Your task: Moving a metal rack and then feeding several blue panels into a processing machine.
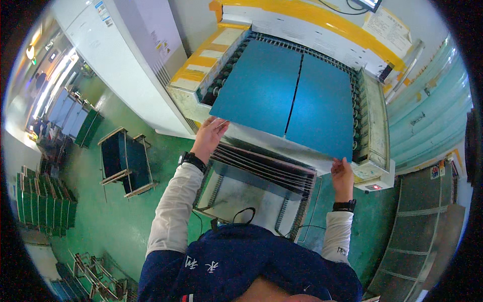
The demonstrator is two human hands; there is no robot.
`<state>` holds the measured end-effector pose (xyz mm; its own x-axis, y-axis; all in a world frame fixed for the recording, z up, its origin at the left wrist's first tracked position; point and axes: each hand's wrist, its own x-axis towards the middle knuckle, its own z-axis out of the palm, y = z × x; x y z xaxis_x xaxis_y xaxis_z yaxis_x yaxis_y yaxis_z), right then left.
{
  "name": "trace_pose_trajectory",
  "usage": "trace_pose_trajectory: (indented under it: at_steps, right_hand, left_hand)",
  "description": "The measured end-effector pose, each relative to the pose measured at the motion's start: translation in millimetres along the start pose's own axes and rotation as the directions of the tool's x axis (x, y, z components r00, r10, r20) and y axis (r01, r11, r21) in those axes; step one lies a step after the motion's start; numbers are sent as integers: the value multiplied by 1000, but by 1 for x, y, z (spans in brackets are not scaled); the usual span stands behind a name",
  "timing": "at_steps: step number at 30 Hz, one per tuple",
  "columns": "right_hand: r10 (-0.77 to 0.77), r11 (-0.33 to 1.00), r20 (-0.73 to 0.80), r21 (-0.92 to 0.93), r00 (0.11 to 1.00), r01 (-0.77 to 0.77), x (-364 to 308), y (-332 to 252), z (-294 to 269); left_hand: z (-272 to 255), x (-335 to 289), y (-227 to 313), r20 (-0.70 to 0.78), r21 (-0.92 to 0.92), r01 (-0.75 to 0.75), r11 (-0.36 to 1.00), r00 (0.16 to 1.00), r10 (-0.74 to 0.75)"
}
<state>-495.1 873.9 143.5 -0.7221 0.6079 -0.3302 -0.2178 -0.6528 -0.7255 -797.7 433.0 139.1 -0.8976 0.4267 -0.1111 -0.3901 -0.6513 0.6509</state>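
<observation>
Two flat blue panels lie side by side on a roller conveyor [217, 92], a narrow dark gap running between them. My left hand [210, 136] pinches the near left corner of the left blue panel [256, 85]. At the opposite side, my right hand [343, 176] has thumb and fingers closed on the near right corner of the right blue panel [324, 105]. Both panels reach slightly past the conveyor's near edge. Below them, close to my body, stands a slotted rack [207, 189] with several thin sheets upright in its far part.
A tall white cabinet [136, 75] adjoins the conveyor's left side. On the green floor at left stand a frame cart [126, 161] and several green racks [45, 201]. Translucent curtain strips [427, 116] hang at right, above a grey shelved rack [417, 236].
</observation>
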Motion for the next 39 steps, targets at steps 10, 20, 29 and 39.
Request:
trace_pose_trajectory:
  at_steps: [10,20,29,39]
  right_hand:
    - [-40,999,68,12,997,39,-1,-6,4]
    - [48,999,136,-17,990,-46,-9,37,8]
    - [231,407,424,-860,876,309,-47,181,29]
    - [85,-106,737,-662,670,742,-69,204,30]
  left_hand:
    - [-43,-81,-37,-134,25,181,983,975,-176]
    - [-119,-210,-85,-377,-57,262,963,888,-264]
    - [-189,-296,-140,-378,-249,277,928,854,-357]
    - [-152,-322,-132,-502,-149,282,948,804,-318]
